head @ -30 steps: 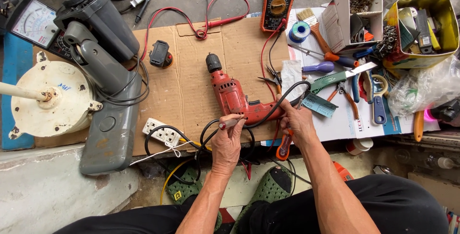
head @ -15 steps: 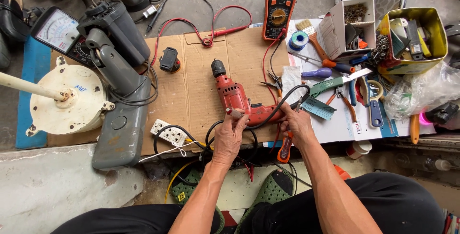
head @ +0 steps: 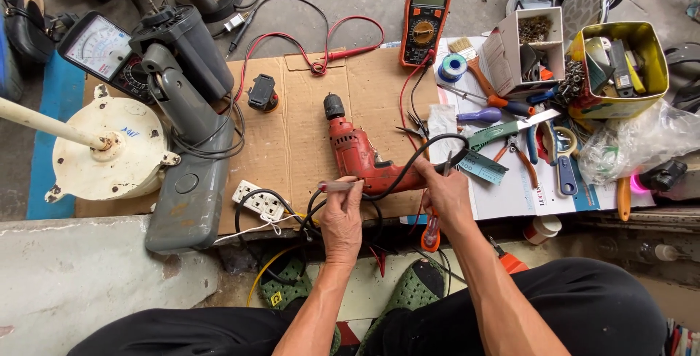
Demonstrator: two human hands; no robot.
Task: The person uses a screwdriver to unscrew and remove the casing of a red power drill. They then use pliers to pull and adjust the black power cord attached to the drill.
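Note:
A red electric drill [head: 353,153] lies on a cardboard sheet [head: 292,137], chuck pointing away from me. My left hand [head: 343,219] pinches a slim tool with a clear handle [head: 337,186], held level against the drill's grip. My right hand [head: 446,194] grips the drill's handle end, where the black power cord [head: 426,144] loops out. The cord coils on under both hands toward the table edge.
An orange multimeter [head: 426,17] with red and black leads lies behind the drill. At left are a grey fan housing [head: 186,115], a white motor cover [head: 102,153], an analogue meter [head: 98,46] and a white socket strip [head: 259,201]. Pliers, screwdrivers, a screw box [head: 525,46] and a yellow tin [head: 620,71] crowd the right.
Both hands stay at the drill's handle. My left hand has brought the slim tool level against the grip. The view has drifted slightly.

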